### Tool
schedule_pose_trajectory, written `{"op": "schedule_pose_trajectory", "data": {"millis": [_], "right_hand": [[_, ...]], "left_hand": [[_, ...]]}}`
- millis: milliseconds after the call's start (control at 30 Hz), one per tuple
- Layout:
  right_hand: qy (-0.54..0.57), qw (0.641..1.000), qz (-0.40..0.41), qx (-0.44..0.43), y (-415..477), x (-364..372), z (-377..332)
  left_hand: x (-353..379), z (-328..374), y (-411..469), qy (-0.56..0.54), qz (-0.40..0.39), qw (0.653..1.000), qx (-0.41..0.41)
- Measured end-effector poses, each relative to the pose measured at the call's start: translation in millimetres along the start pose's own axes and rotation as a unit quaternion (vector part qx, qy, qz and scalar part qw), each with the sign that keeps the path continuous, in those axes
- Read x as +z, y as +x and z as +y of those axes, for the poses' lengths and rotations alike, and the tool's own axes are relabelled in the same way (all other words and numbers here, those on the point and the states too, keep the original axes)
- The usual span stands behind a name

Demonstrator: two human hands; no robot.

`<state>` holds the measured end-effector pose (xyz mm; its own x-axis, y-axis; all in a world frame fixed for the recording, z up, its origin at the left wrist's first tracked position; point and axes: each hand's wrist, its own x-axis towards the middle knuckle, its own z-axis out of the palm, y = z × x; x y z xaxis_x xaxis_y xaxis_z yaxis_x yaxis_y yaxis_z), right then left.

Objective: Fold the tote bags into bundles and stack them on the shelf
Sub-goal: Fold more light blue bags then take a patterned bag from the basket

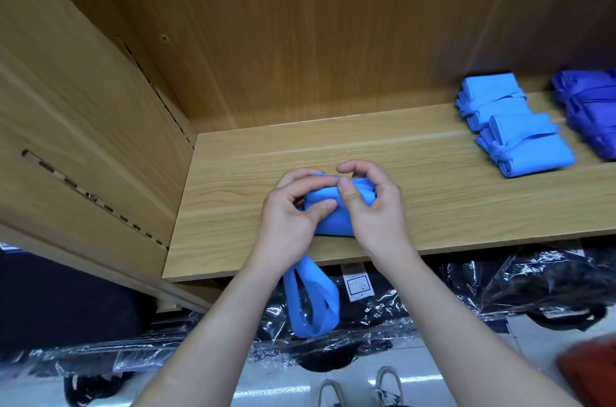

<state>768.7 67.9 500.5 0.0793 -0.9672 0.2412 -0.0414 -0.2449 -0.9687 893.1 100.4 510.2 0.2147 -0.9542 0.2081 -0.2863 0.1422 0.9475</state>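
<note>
**Blue Tote Bag Held in Both Hands at the Front of the Shelf**

At the far left, a wooden side panel (pixel 83 106) with slotted rails and two screw heads is closing off the shelf (pixel 450 206), a flat board of pale wood grain.

The left hand (pixel 288 220) is gripping the left end of the tote bag (pixel 328 218). Its fingers are curling over the far edge and its thumb is pressing on the top face. The bag is lying folded into a small, thick, soft block of light blue cloth near the front edge of the shelf, directly between the two hands. Its straps (pixel 313 303), flat bands of the same cloth, are hanging in loops below the shelf edge, between the forearms.

The right hand (pixel 378 210) is gripping the right end of the bag. Its thumb is pressing down beside the left thumb, and its fingers are arching over the far side. The hands are hiding much of the bag.

To the right, well apart from the hands, two light blue bundles (pixel 520 143) are lying one partly on the other, each tied round with its own strap. Just beside them, at the picture's edge, dark blue bundles (pixel 593 113) are lying blurred.

Below the shelf, dark goods in shiny clear plastic wrap (pixel 520 276) are lying on the floor. A pair of shoes (pixel 360 390) is showing at the bottom.
</note>
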Motion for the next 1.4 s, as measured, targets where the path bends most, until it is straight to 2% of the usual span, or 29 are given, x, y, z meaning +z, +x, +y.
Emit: {"op": "schedule_pose_trajectory", "data": {"millis": [100,233,333,400,467,533,600,667,733,800,900,1033,1100,1167,1200,1233,1333,1400], "right_hand": [[-0.029,0.999,0.017,-0.021,2.4,4.0,2.9],[-0.007,1.000,0.012,-0.027,4.4,0.4,5.5],[-0.018,0.999,-0.032,-0.005,7.3,-2.2,5.1],[-0.095,0.988,-0.117,0.017,14.4,-12.2,1.0],[-0.217,0.950,-0.222,0.029,25.8,-28.3,-6.0],[-0.338,0.891,-0.300,0.034,33.1,-38.6,-16.1],[-0.443,0.841,-0.311,0.008,34.0,-38.1,-24.8],[-0.497,0.822,-0.275,-0.038,31.3,-32.6,-31.8],[-0.489,0.827,-0.264,-0.083,29.5,-29.5,-33.7],[-0.450,0.839,-0.287,-0.103,31.1,-31.7,-31.7],[-0.376,0.863,-0.323,-0.101,37.0,-36.1,-27.2],[-0.348,0.866,-0.346,-0.093,39.8,-37.9,-29.0],[-0.403,0.830,-0.373,-0.093,41.2,-39.2,-36.3],[-0.507,0.763,-0.391,-0.096,41.6,-36.8,-47.5],[-0.542,0.740,-0.387,-0.098,41.6,-35.0,-50.7],[-0.557,0.730,-0.384,-0.097,42.0,-33.1,-52.3],[-0.513,0.754,-0.404,-0.074,45.5,-32.2,-47.8],[-0.479,0.768,-0.420,-0.071,48.0,-35.8,-45.8]], "left_hand": [[0.6,1.1,1.0,0.003,-0.019,1.000,-0.021],[-5.1,1.4,6.9,-0.063,-0.084,0.984,-0.145],[-5.6,5.2,7.8,-0.069,-0.041,0.983,-0.163],[-3.4,5.9,4.6,-0.061,-0.001,0.983,-0.172],[-1.6,4.7,3.0,-0.050,0.017,0.983,-0.176],[0.6,4.9,3.6,-0.025,0.023,0.985,-0.170],[3.8,7.5,4.1,0.037,0.029,0.990,-0.137],[6.4,12.4,3.0,0.096,0.039,0.990,-0.092],[6.8,14.9,0.2,0.118,0.038,0.990,-0.065],[5.3,14.1,-2.0,0.121,0.028,0.991,-0.055],[3.2,13.2,-2.5,0.101,0.011,0.993,-0.065],[4.2,11.5,-0.8,0.093,0.014,0.993,-0.078],[6.9,12.8,-2.9,0.103,0.015,0.993,-0.064],[10.1,14.6,-7.0,0.120,0.015,0.992,-0.028],[11.5,14.9,-8.8,0.137,0.016,0.990,-0.005],[12.6,13.7,-10.0,0.150,0.018,0.988,0.007],[12.7,13.1,-12.2,0.101,0.028,0.994,-0.026],[5.9,12.4,-12.1,0.089,0.004,0.995,-0.050]]}}
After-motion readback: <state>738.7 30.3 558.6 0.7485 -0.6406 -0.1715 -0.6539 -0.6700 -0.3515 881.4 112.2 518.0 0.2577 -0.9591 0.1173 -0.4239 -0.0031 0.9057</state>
